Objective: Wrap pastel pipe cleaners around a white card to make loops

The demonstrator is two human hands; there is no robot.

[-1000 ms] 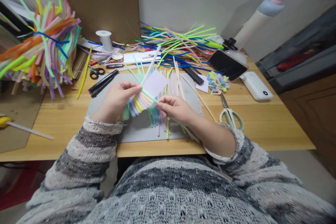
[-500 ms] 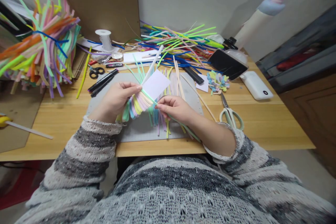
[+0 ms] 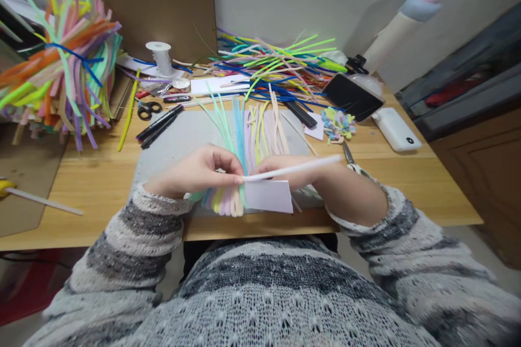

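Observation:
My left hand (image 3: 203, 171) pinches a white card (image 3: 268, 195) at its left end. Looped side by side over that end are several pastel pipe cleaners (image 3: 226, 201) in green, blue, yellow, pink and peach. A mint green pipe cleaner (image 3: 242, 195) lies across the card beside the peach loop. From my left fingertips a white pipe cleaner (image 3: 301, 167) sticks out to the right, passing in front of my right hand (image 3: 285, 168). My right fingers are bent behind the card; their tips, and whatever they grip, are hidden.
Loose pastel pipe cleaners (image 3: 238, 124) lie on a grey mat (image 3: 171, 146). Black pens (image 3: 160, 126), black-handled scissors (image 3: 148, 110) and a wire spool (image 3: 160, 58) sit left. Right are larger scissors (image 3: 350, 157), a phone (image 3: 353, 97) and a white power bank (image 3: 396, 129). A big pipe-cleaner bundle (image 3: 77, 76) stands far left.
The card has turned from tilted to nearly level and come lower and nearer. The white pipe cleaner swung from pointing up to pointing right. My right hand moved behind the card.

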